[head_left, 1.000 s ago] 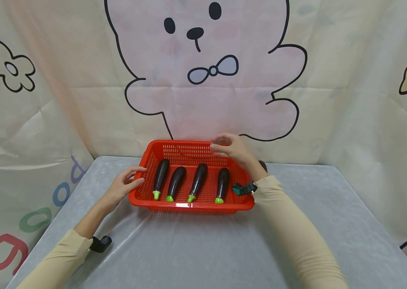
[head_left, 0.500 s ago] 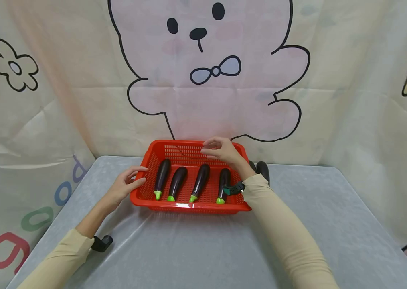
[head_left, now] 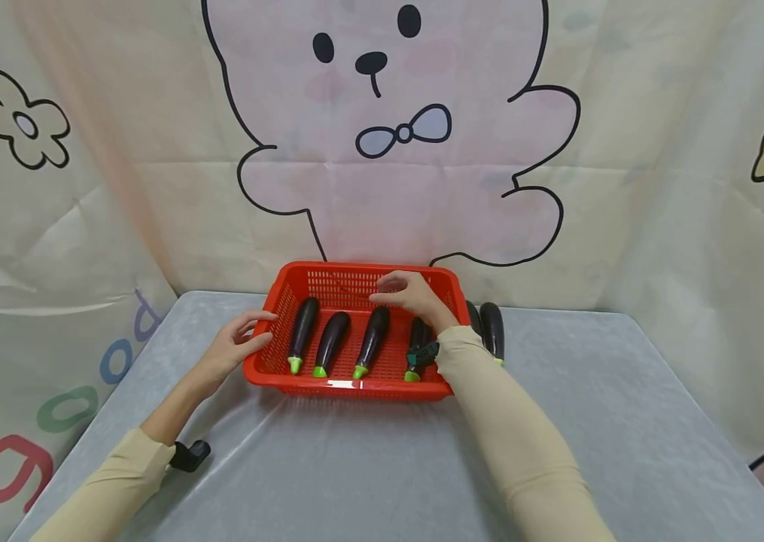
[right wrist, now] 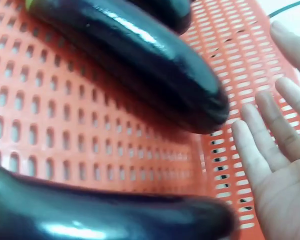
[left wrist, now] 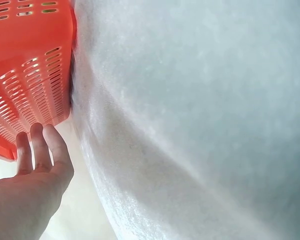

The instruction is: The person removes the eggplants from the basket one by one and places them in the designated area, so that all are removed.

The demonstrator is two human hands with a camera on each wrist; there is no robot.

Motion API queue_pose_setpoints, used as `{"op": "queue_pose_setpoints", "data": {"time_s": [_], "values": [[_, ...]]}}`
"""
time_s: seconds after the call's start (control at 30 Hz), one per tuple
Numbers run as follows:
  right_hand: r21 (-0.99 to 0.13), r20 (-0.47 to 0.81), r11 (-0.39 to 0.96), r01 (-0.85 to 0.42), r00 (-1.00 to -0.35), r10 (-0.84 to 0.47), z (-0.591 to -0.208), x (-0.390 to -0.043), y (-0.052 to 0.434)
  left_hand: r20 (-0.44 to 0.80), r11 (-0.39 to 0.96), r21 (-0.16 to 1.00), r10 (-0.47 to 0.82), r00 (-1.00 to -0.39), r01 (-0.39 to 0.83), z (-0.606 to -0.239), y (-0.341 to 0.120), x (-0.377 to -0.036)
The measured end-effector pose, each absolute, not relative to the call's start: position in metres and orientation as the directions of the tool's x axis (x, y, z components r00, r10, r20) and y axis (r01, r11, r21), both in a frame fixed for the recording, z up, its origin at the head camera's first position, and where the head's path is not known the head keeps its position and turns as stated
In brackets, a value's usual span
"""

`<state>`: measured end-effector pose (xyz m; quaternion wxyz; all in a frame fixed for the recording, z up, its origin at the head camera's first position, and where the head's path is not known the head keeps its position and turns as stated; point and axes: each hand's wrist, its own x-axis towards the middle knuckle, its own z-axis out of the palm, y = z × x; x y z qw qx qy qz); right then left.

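At frame centre, the left hand (head_left: 229,351) is resting open-fingered against the red perforated plastic basket (head_left: 354,388); the right hand (head_left: 414,295) is hovering empty, fingers relaxed, above the glossy dark-purple eggplants (head_left: 372,339).

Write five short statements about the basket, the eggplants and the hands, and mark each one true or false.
1. Four eggplants lie in the red basket. True.
2. The right hand grips an eggplant. False: it hovers over the basket with its fingers open, holding nothing.
3. The left hand is at the basket's left wall. True.
4. The eggplants in the basket have their green stem ends towards the far wall. False: the green ends point towards the person.
5. The eggplants on the table lie to the left of the basket. False: they lie to its right.
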<state>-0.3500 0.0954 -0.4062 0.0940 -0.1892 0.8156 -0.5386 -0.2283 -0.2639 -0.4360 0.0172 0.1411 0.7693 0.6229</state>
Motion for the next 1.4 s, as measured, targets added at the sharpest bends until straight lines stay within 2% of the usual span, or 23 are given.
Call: {"op": "queue_pose_setpoints", "data": {"time_s": [0.23,0.9,1.4], "values": [[-0.900,0.006,0.399,-0.175,-0.921,-0.390,-0.417,-0.350,0.091,0.145,0.189,0.963,0.238,-0.960,0.192,-0.436,-0.264,-0.229],[-0.836,-0.040,0.516,-0.186,-0.917,-0.396,-0.418,-0.351,0.085,0.137,0.198,0.963,0.230,-0.963,0.184,-0.436,-0.265,-0.229],[-0.801,-0.101,0.566,-0.196,-0.887,-0.450,-0.415,-0.350,0.084,0.138,0.192,0.964,0.239,-0.961,0.186,-0.437,-0.265,-0.229]]}}
